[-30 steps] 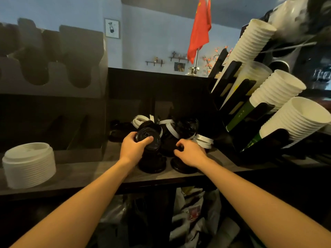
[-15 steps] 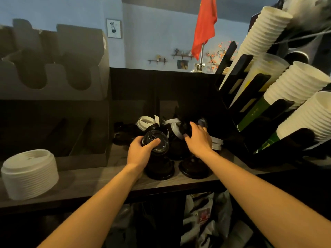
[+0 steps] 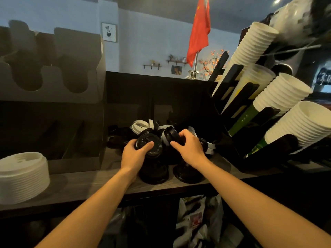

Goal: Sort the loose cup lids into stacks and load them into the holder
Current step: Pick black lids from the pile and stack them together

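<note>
Both forearms reach forward over the wooden shelf, palms down, hands close together but not touching.

Left hand: fingers curled round the rim of a round black lid, thumb laid across its top face. The lid faces up toward the camera; whether more lids are nested beneath it cannot be told.

Right hand: pinches a second black lid, which stands tilted on edge just right of the first lid. The thumb points left and the fingers curl over the top.

Directly below the hands, two black lid stacks stand side by side on the shelf. Just beyond the hands lies a loose lid pile, black and white mixed.

Well left of the left hand stands a white lid stack, with the cardboard holder above and behind it. Right of the right hand, sleeved paper cups lean in a black rack.
</note>
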